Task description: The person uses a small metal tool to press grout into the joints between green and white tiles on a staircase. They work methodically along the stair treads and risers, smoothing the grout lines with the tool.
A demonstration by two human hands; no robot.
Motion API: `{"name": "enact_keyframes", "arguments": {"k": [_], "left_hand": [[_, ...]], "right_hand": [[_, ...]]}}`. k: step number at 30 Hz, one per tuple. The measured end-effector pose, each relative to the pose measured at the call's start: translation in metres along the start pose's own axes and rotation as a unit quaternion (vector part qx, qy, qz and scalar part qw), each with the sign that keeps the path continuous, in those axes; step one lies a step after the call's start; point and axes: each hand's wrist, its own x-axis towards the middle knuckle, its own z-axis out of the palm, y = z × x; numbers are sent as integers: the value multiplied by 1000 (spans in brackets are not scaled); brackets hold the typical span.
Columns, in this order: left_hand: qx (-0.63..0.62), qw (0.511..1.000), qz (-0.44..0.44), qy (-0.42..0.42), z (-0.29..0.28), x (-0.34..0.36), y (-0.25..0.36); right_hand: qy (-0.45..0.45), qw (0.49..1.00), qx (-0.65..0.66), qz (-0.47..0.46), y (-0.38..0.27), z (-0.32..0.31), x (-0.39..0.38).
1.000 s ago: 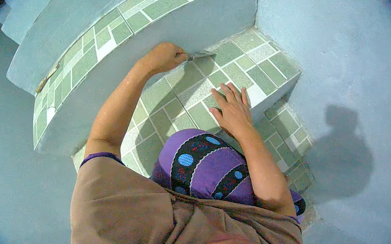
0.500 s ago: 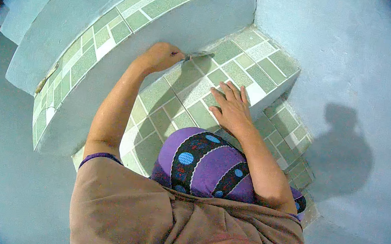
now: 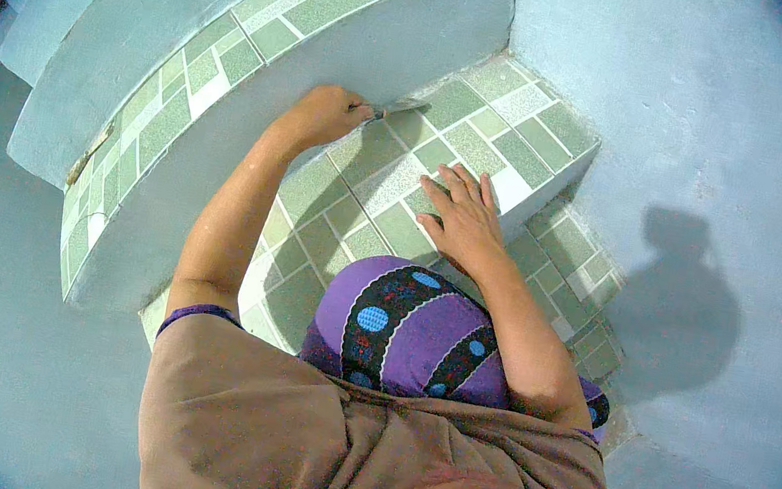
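Observation:
My left hand is closed around the handle of a thin grey-bladed tool; its exact kind is too small to tell. The blade points to the right and lies low at the back edge of the tiled step, where the tiles meet the blue riser. My right hand rests palm down on the same step, fingers spread and holding nothing. Green and white tiles of mixed sizes surround both hands.
Above curves a higher tiled step, with a slim yellowish-brown object at its left end. A lower tiled step sits right of my right hand. A pale blue wall rises on the right. My knees, under purple patterned cloth, press near the step.
My left hand and the bladed tool have shifted very slightly along the riser's base. The right hand stays in place.

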Motion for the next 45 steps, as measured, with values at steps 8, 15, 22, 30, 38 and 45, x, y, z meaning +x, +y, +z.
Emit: {"name": "enact_keyframes", "arguments": {"k": [8,15,22,30,38,45], "left_hand": [[0,999,-11,-32,0,11,0],[7,1000,-2,-1,4,9,0],[20,1000,6,-7,7,22,1],[26,1000,10,5,5,18,1],[45,999,23,-1,10,47,5],[51,998,20,-12,7,32,1]], "right_hand": [[7,1000,2,-8,1,1,0],[24,999,17,-19,3,5,0],[29,999,26,-16,3,5,0],[37,999,25,-19,3,8,1],[6,1000,-6,-6,2,2,-1],[42,998,33,-31,6,7,2]]}}
